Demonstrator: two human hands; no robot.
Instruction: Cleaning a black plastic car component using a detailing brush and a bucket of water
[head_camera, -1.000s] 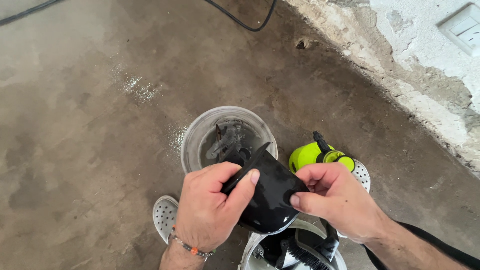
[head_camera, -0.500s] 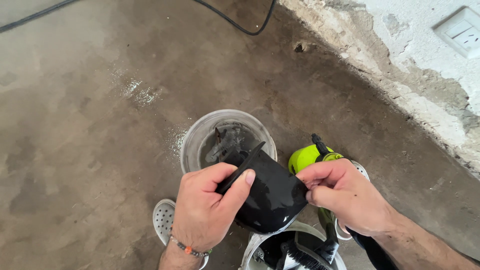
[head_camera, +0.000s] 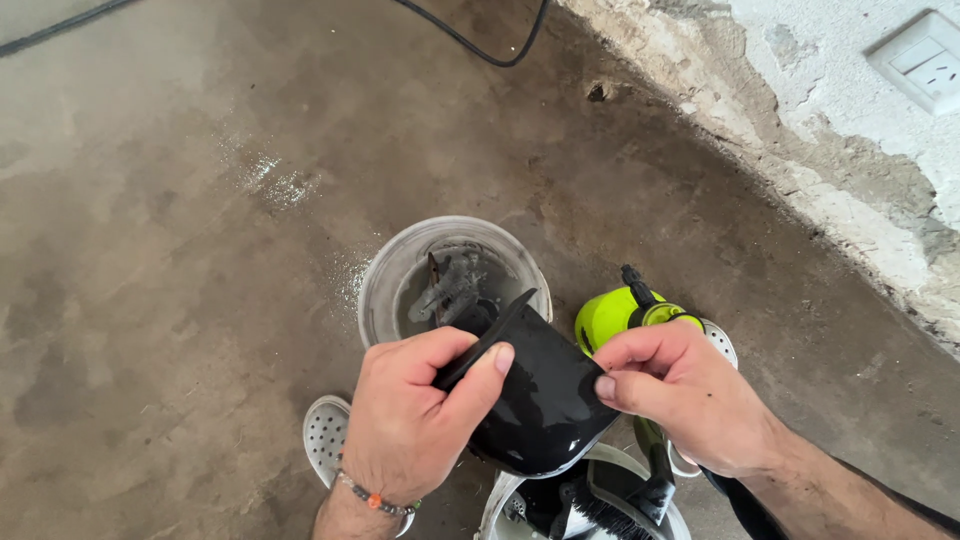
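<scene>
A glossy black cup-shaped part (head_camera: 540, 395) with a thin flat rim is held between both hands, tilted toward a clear plastic bucket (head_camera: 400, 270). My left hand (head_camera: 415, 420) grips the part's rim and left side, thumb on top. My right hand (head_camera: 685, 395) pinches its right edge. The bucket stands on the floor just beyond the part and holds grey clumps of dust (head_camera: 455, 285).
A lime-green and black tool (head_camera: 625, 310) lies right of the bucket. A white container (head_camera: 600, 500) with a black brush sits below the hands. White perforated clogs (head_camera: 328, 435) flank it. A black cable (head_camera: 480, 45) crosses the concrete floor; a crumbling wall (head_camera: 820, 130) with a socket runs along the right.
My right hand has shifted slightly up along the part's right edge, and the part tipped a little. The left hand has barely moved.
</scene>
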